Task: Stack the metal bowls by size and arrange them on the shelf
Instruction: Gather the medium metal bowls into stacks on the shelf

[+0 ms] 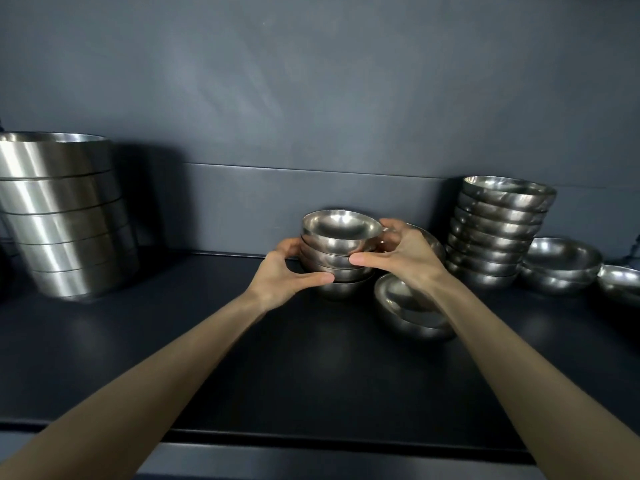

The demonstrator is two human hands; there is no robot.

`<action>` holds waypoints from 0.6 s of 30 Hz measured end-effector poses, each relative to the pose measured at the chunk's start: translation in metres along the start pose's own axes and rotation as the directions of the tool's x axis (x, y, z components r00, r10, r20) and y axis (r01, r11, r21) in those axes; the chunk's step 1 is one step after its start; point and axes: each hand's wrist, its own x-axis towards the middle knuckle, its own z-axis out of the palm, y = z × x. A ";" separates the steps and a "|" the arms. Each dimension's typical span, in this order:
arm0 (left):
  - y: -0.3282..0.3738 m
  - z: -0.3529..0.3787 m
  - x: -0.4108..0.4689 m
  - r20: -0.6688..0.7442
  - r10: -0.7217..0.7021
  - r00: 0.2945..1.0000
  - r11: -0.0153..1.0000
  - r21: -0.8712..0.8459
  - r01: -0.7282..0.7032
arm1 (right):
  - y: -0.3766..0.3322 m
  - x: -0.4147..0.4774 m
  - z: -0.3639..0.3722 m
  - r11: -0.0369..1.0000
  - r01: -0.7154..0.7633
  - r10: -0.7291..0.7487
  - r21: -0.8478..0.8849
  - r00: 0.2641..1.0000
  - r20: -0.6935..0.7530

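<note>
A small stack of about five round, polished steel bowls (337, 252) stands near the middle of the matte, dark blue-grey shelf (311, 375), close to the low raised ledge (263, 206) at the back. Its top bowl sits slightly tilted, with its shiny hollow open to view. The left grip (287, 268), a bare hand, grasps the stack low on its left side, thumb laid across the front of the lower bowls and fingers curved round behind. The right grip (405, 254) grasps it from the right, thumb pressed on the front at mid-height and fingers hooked by the top rim. Just beside the stack, under the right wrist, lies a single shallow steel bowl (408, 306), tilted toward the camera. Another bowl (431, 242) shows partly behind the right grip. To the right rises a tall, leaning stack of rounded steel bowls (498, 233), then a short pair of wider bowls (561, 268), then one bowl cut by the frame edge (620, 282). At the far left stands a stack of large, straight-sided brushed-steel bowls (65, 216), tapering downward, with bright streaks on their walls. A smooth blue-grey wall (311, 98) closes the back.
</note>
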 end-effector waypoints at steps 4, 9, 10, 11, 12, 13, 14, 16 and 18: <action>-0.003 -0.001 -0.001 0.012 0.007 1.000 1.000 -0.007 -0.007 | 0.003 -0.001 0.000 1.000 0.008 -0.008 -0.019 1.000 0.005; -0.002 0.000 -0.004 0.028 -0.006 1.000 0.999 -0.045 0.007 | 0.002 -0.005 0.001 1.000 0.006 -0.006 -0.030 1.000 0.015; -0.001 0.000 -0.004 0.030 -0.006 1.000 0.998 -0.055 0.008 | 0.001 -0.005 0.001 1.000 0.007 -0.007 -0.028 1.000 0.013; -0.001 0.001 -0.005 0.029 -0.005 1.000 0.998 -0.061 0.007 | 0.000 -0.006 0.001 1.000 0.008 -0.007 -0.027 1.000 0.013; 0.000 0.001 -0.005 0.025 -0.001 1.000 0.998 -0.066 0.002 | 0.000 -0.006 0.001 1.000 0.007 -0.006 -0.023 1.000 0.014; 0.001 0.001 -0.006 0.019 0.004 1.000 0.998 -0.064 -0.003 | -0.001 -0.007 0.001 1.000 0.006 -0.005 -0.019 1.000 0.017; 0.002 0.001 -0.006 0.012 0.008 1.000 0.998 -0.058 -0.007 | 0.000 -0.007 0.001 1.000 0.004 -0.004 -0.018 1.000 0.020; 0.004 0.000 -0.009 0.005 0.009 1.000 0.998 -0.058 -0.009 | -0.001 -0.009 0.000 1.000 -0.007 0.008 -0.019 1.000 0.030; 0.005 -0.002 -0.014 -0.005 0.006 1.000 0.998 -0.068 -0.007 | -0.003 -0.011 0.001 1.000 -0.007 0.008 -0.007 0.999 0.037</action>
